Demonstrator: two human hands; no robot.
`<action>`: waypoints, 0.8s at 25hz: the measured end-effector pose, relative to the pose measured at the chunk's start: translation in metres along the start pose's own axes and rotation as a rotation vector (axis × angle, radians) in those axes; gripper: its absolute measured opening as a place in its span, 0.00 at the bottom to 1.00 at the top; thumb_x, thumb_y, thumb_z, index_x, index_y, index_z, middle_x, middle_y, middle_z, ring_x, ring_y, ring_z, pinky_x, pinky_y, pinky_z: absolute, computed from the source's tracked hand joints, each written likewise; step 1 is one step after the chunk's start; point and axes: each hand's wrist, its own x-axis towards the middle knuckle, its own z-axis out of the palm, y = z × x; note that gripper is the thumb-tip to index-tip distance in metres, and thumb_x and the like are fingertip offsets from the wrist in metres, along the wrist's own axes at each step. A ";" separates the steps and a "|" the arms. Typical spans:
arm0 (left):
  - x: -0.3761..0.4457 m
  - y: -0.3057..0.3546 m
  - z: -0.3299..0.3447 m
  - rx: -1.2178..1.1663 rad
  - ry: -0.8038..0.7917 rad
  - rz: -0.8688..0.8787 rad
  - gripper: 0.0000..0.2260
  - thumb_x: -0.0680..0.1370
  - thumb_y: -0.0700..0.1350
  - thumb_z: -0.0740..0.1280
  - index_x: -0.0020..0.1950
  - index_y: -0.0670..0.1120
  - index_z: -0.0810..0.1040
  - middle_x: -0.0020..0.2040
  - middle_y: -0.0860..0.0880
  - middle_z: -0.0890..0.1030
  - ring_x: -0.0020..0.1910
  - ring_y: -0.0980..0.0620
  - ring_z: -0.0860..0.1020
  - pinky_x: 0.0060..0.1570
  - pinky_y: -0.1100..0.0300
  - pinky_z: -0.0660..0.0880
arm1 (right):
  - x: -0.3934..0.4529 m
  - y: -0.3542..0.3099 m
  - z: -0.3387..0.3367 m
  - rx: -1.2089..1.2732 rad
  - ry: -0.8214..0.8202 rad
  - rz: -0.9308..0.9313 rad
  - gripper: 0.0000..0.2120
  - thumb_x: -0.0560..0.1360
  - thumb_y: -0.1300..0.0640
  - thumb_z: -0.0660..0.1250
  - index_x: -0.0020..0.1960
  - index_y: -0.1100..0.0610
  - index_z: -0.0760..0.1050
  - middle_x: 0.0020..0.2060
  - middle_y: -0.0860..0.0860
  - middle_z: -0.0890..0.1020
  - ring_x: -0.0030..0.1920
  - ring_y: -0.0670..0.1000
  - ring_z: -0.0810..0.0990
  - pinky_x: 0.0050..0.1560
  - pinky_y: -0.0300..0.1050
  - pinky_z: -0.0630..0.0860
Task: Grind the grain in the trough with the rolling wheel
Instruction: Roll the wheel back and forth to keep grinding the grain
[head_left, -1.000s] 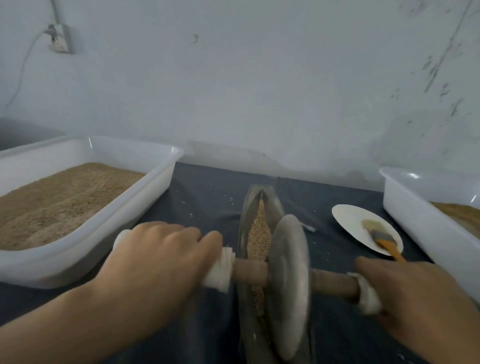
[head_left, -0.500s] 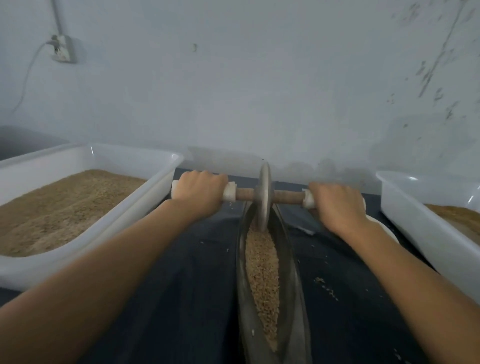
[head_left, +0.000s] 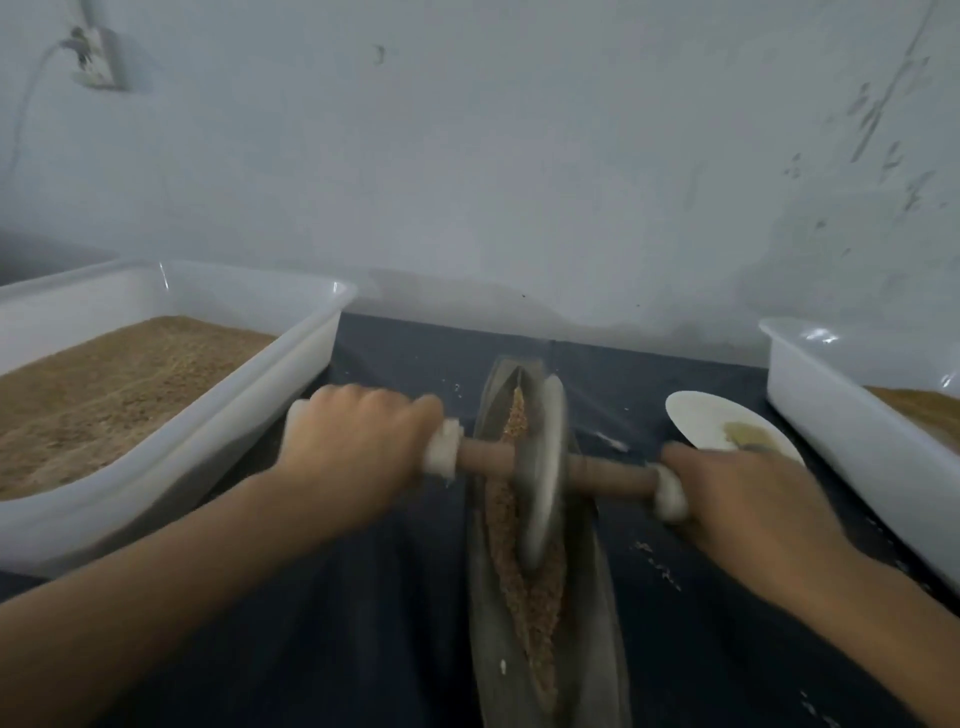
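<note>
A narrow boat-shaped metal trough (head_left: 602, 613) runs away from me down the middle of the dark table, with brown grain (head_left: 524, 597) along its groove. The grey rolling wheel (head_left: 543, 467) stands in the trough around its middle, blurred by motion. A wooden axle (head_left: 485, 457) passes through the wheel, with white-wrapped ends. My left hand (head_left: 358, 441) grips the left end of the axle. My right hand (head_left: 748, 504) grips the right end.
A white tub (head_left: 249, 415) of grain sits at the left and another white tub (head_left: 841, 405) at the right. A white plate (head_left: 701, 421) with powder lies behind my right hand. Loose grains (head_left: 660, 566) dot the dark cloth. A wall stands close behind.
The wheel was near me one second ago, rolled to the far end of the trough, and has now rolled back toward me to the middle, both hands still gripping the axle.
</note>
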 end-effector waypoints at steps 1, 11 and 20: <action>0.027 -0.003 0.011 -0.002 -0.006 -0.052 0.10 0.73 0.53 0.67 0.45 0.54 0.65 0.41 0.53 0.78 0.39 0.49 0.78 0.36 0.56 0.71 | 0.025 0.003 0.011 -0.032 0.032 0.030 0.16 0.66 0.46 0.69 0.38 0.44 0.60 0.24 0.41 0.63 0.24 0.50 0.67 0.24 0.40 0.58; -0.021 0.004 -0.009 -0.064 0.154 0.100 0.18 0.64 0.47 0.73 0.40 0.52 0.63 0.33 0.52 0.75 0.30 0.46 0.76 0.28 0.57 0.63 | -0.004 0.002 0.003 0.025 -0.031 0.030 0.12 0.63 0.44 0.64 0.36 0.44 0.59 0.23 0.40 0.61 0.23 0.41 0.60 0.23 0.38 0.56; 0.002 -0.005 0.011 -0.037 -0.002 -0.027 0.15 0.69 0.53 0.70 0.40 0.56 0.63 0.35 0.54 0.76 0.33 0.49 0.77 0.31 0.58 0.67 | 0.011 -0.001 -0.014 -0.131 -0.066 -0.016 0.14 0.63 0.48 0.70 0.38 0.47 0.64 0.25 0.43 0.62 0.24 0.53 0.69 0.24 0.39 0.57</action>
